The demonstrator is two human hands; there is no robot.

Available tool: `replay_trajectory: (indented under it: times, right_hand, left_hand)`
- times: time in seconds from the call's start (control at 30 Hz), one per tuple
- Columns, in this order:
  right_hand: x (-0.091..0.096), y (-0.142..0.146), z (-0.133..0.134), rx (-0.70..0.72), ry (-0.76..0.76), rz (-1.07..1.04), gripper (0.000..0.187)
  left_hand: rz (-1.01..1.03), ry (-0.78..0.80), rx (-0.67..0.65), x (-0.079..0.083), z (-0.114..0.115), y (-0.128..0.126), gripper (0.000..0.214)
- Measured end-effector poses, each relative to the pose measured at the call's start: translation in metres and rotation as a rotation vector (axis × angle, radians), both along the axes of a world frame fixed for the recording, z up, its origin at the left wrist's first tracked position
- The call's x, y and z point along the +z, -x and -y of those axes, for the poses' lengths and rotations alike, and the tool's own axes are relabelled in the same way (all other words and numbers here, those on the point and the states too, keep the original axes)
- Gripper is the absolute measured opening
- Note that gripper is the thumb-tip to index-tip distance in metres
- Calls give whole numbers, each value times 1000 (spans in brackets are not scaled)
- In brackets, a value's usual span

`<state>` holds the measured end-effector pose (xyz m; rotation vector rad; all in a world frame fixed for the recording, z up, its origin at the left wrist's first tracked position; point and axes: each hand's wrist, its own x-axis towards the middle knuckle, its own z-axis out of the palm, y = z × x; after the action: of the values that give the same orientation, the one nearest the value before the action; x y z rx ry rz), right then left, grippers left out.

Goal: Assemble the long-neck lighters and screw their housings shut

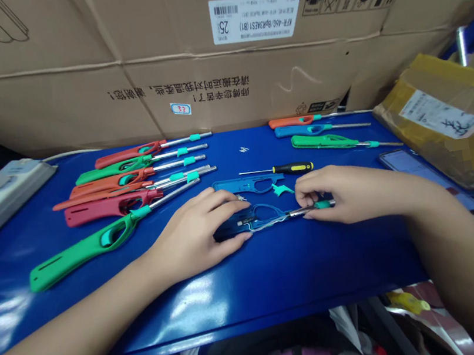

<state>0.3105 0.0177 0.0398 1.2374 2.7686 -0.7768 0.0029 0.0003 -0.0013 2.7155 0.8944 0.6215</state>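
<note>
An opened blue stick lighter lies on the blue table, with thin wires and inner parts showing in its handle. My left hand is closed around the handle end, thumb and fingers on either side, hiding much of it. My right hand pinches the metal tube near its teal sleeve. Just behind lies the detached blue half shell. A loose teal trigger sits between the shell and my right hand. Beyond them rests a black and yellow screwdriver, and several tiny screws lie further back.
Several red, orange and green lighters lie at left; orange, blue and green ones at back right. A cardboard box walls off the back. A phone, a taped parcel and a power strip flank the table.
</note>
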Motion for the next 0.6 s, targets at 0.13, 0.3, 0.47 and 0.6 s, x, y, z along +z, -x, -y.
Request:
replay_trajectory:
  times: [0.13, 0.3, 0.47, 0.6]
  right_hand:
    - [-1, -1, 1, 26, 60, 19, 8]
    - [0, -1, -1, 9, 41, 9, 26]
    - [3, 0, -3, -84, -162, -67, 23]
    - [3, 8, 1, -9, -65, -33, 24]
  left_hand:
    - [42, 48, 7, -3, -1, 1, 29]
    - [76, 102, 30, -2, -1, 0, 23]
    - [84, 94, 37, 1, 2, -1, 17]
    - [79, 91, 16, 2, 3, -1, 17]
